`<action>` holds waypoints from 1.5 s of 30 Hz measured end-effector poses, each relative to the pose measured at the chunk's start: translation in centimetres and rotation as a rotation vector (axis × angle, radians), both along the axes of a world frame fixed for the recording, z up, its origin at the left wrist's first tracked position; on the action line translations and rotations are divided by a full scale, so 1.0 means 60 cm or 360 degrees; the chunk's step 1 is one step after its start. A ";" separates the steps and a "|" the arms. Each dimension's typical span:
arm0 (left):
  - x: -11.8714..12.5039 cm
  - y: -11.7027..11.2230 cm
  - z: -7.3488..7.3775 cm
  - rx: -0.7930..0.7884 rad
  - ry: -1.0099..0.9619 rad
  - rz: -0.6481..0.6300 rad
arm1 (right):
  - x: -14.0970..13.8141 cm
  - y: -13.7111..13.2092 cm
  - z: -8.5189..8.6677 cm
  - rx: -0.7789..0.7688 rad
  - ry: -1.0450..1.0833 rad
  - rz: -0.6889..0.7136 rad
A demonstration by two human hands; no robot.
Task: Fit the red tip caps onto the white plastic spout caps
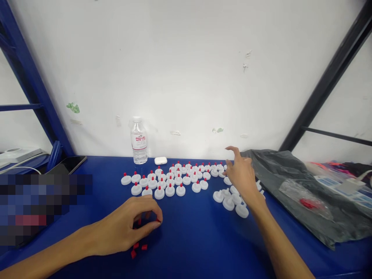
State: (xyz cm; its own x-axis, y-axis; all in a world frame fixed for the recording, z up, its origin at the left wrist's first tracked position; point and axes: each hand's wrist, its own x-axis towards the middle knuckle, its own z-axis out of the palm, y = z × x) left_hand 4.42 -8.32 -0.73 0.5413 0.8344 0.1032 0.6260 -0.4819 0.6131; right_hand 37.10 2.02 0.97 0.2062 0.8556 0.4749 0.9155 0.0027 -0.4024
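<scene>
On the blue table [192,240] I count over thirty round, smooth white plastic lids [170,190] toward twelve o'clock, each spout upright with a red tip pointing up. At least seven bare-spouted white plastic lids [228,204] cluster near two, mostly upright. At nine, the left hand [130,224] pinches one small red plastic cap [158,221]; at least three loose red caps [144,247] lie at eight. The right hand [242,174], fingers spread, hovers at two. One clear plastic bottle [140,141] stands at eleven.
</scene>
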 end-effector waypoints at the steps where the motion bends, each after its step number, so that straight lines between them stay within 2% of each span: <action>1: 0.001 0.000 0.001 -0.0003 0.0001 0.0032 | 0.000 0.001 -0.001 -0.0016 -0.0002 0.0018; 7: 0.001 0.007 0.008 -0.0060 0.0062 -0.0035 | -0.002 0.020 -0.015 -0.0266 -0.0292 0.0098; 13: 0.002 0.016 -0.004 0.0061 -0.0131 0.0029 | -0.007 0.038 -0.044 -0.0372 -0.0453 0.0253; 17: -0.001 0.019 -0.006 0.0107 -0.0136 0.0036 | -0.006 0.040 -0.063 -0.0423 -0.0503 0.0339; 22: -0.004 0.024 -0.008 0.0198 -0.0185 0.0111 | -0.005 0.038 -0.050 -0.0315 -0.0529 0.0381; 26: -0.005 0.030 -0.012 0.0274 -0.0250 0.0218 | -0.020 0.026 -0.024 0.0029 -0.0437 0.0410; 29: -0.007 0.033 -0.015 0.0336 -0.0293 0.0365 | -0.051 0.001 -0.013 0.0277 -0.0356 0.0623; 34: -0.013 0.037 -0.014 0.0426 -0.0314 0.0530 | -0.125 -0.056 -0.016 0.0291 -0.0422 0.1378; 36: -0.014 0.039 -0.013 0.0432 -0.0346 0.0526 | -0.150 -0.075 -0.022 0.0273 -0.0410 0.1564; 40: -0.014 0.041 -0.014 0.0420 -0.0366 0.0454 | -0.176 -0.097 -0.032 0.0220 -0.0402 0.1741; 45: -0.012 0.039 -0.019 0.0421 -0.0372 0.0325 | -0.179 -0.103 -0.034 0.0237 -0.0412 0.1802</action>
State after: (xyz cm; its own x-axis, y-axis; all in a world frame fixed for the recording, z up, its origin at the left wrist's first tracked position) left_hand 3.72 -6.01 -1.88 0.3036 0.8505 0.4296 0.5835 -0.5224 0.6218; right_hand 26.38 -4.15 -1.07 -0.7556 0.4211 0.5017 0.4147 0.9004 -0.1312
